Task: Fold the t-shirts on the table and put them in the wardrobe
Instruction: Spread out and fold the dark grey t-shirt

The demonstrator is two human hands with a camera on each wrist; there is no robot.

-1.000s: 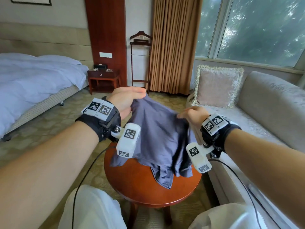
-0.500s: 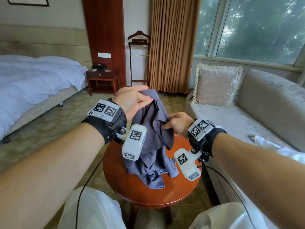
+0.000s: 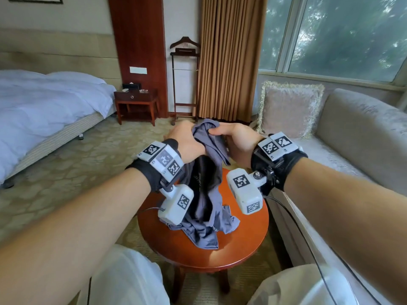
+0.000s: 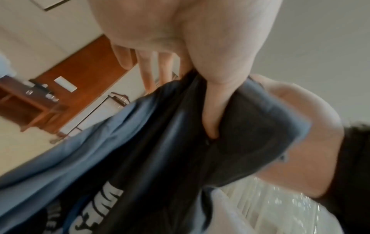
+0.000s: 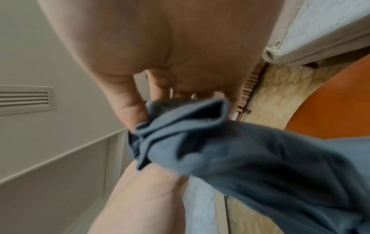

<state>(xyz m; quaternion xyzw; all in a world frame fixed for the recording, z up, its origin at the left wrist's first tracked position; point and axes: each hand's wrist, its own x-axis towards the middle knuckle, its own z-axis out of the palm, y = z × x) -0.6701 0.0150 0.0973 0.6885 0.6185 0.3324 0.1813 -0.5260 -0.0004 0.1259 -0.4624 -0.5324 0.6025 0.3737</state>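
A grey-blue t-shirt [image 3: 207, 194] hangs bunched from both hands above the round red-brown wooden table [image 3: 246, 245], its lower end crumpled on the tabletop. My left hand [image 3: 185, 139] grips the top of the shirt from the left; in the left wrist view its thumb [image 4: 214, 107] presses into the t-shirt [image 4: 140, 150], which shows white print. My right hand [image 3: 233, 137] pinches the same top edge from the right, close against the left hand. The right wrist view shows the t-shirt [image 5: 240, 150] folded over under the right hand's fingers [image 5: 132, 110].
A beige sofa [image 3: 356, 137] with a fringed cushion [image 3: 288, 108] runs along the right, close to the table. A white bed [image 3: 44, 106], a nightstand [image 3: 136, 102] and a wooden valet stand [image 3: 185, 80] by brown curtains lie beyond. My white-trousered knees [image 3: 132, 278] are under the table's near edge.
My hands have come together at the shirt's top. The shirt, spread wide a second ago, now hangs gathered in a narrow bunch, raised a little.
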